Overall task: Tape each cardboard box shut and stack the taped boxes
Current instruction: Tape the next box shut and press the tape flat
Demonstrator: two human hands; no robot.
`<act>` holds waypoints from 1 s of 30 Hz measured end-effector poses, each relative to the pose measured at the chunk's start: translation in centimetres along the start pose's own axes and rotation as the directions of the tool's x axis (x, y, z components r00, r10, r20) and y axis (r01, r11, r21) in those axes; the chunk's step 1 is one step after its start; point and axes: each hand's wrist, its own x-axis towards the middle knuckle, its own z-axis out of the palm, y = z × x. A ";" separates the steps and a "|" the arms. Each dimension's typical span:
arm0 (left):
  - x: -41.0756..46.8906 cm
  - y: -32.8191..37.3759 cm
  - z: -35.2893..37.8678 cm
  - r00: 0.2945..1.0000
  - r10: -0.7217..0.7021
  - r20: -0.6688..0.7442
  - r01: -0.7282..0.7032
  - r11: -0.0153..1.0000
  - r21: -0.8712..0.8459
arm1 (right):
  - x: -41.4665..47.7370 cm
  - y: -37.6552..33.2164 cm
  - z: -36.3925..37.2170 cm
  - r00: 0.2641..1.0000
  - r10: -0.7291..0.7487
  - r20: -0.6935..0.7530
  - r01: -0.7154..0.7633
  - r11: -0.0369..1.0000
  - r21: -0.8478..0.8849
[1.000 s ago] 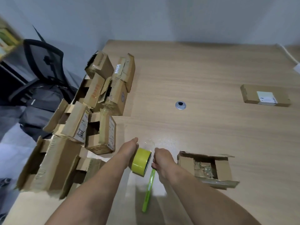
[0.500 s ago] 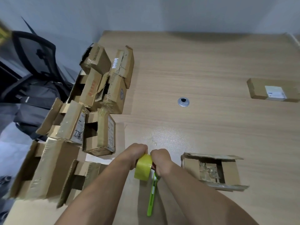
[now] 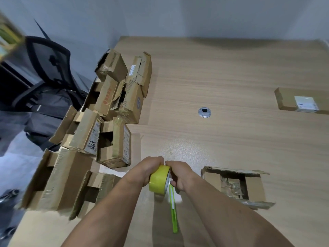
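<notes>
Wooden worktop (image 3: 231,77), near edge: the left hand (image 3: 142,171) grips the tape (image 3: 158,180), and the right hand (image 3: 179,173) meets its rim while holding a cutter (image 3: 173,211). The open box (image 3: 210,177) lies just right of the right hand, which is the nearer one.

tape roll (image 3: 158,182): yellow, held | open box (image 3: 253,188): right | box pile (image 3: 80,134): left

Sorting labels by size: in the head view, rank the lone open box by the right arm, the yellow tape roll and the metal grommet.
Open box
tape roll
grommet; the grommet lies farther off, so its real size is unsure.
</notes>
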 end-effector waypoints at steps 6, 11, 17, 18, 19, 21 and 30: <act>-0.1 0.0 0.7 1.000 0.014 0.010 -0.013 0.997 -0.079 | -0.2 -0.3 0.2 0.986 -0.157 0.047 0.153 0.985 0.086; -0.2 0.1 1.3 0.984 0.179 0.008 -0.175 0.968 -0.178 | -0.8 0.4 -0.4 0.959 -0.284 0.020 0.279 0.950 0.138; -1.1 -0.4 2.3 0.959 0.278 -0.052 -0.281 0.913 -0.297 | -2.2 0.7 -1.4 0.917 -0.395 -0.047 0.398 0.907 0.141; -1.3 -0.5 2.4 0.954 0.293 -0.061 -0.297 0.905 -0.304 | -2.4 0.7 -1.6 0.914 -0.403 -0.052 0.406 0.906 0.120; -1.7 -0.6 2.6 0.949 0.308 -0.072 -0.315 0.900 -0.303 | -2.6 0.7 -1.8 0.912 -0.407 -0.056 0.411 0.906 0.097; -2.4 -0.7 2.9 0.937 0.335 -0.103 -0.350 0.888 -0.298 | -2.7 0.9 -2.0 0.912 -0.406 -0.060 0.410 0.909 0.071; -5.5 0.0 3.3 0.872 0.457 -0.177 -0.484 0.858 -0.169 | -8.4 -2.0 -6.8 0.776 -0.626 -0.074 0.596 0.767 -0.237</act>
